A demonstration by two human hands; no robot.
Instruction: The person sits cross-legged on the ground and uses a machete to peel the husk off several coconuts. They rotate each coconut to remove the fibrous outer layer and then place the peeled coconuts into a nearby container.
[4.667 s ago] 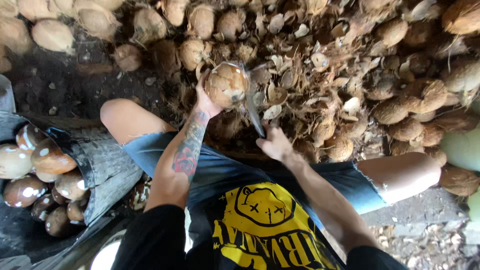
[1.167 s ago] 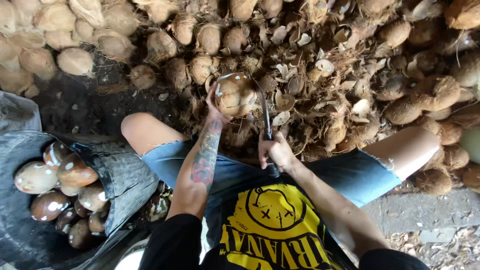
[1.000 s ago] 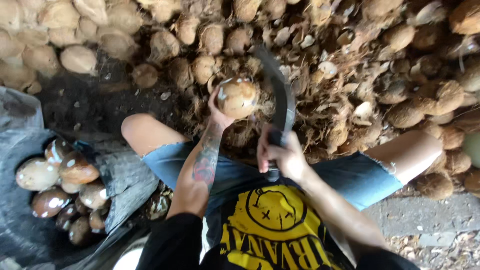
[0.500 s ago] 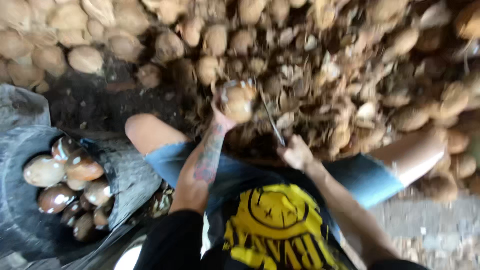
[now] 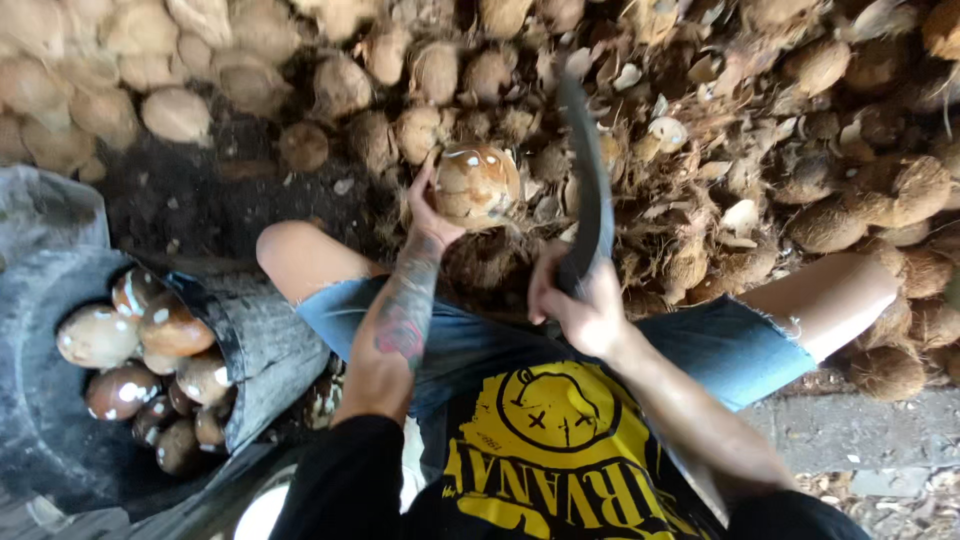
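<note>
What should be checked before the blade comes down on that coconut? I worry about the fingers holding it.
1. Left hand grips the coconut from its left and under side: ok.
2. Fingers out of the blade's path: cannot tell, since the far side of the coconut is hidden.
3. Right hand closed round the handle of the curved blade: ok.
4. Blade raised, apart from the coconut: ok.
5. Bare knees close beneath the work: not ok.
6. Tub of peeled coconuts off to the side: ok.
</note>
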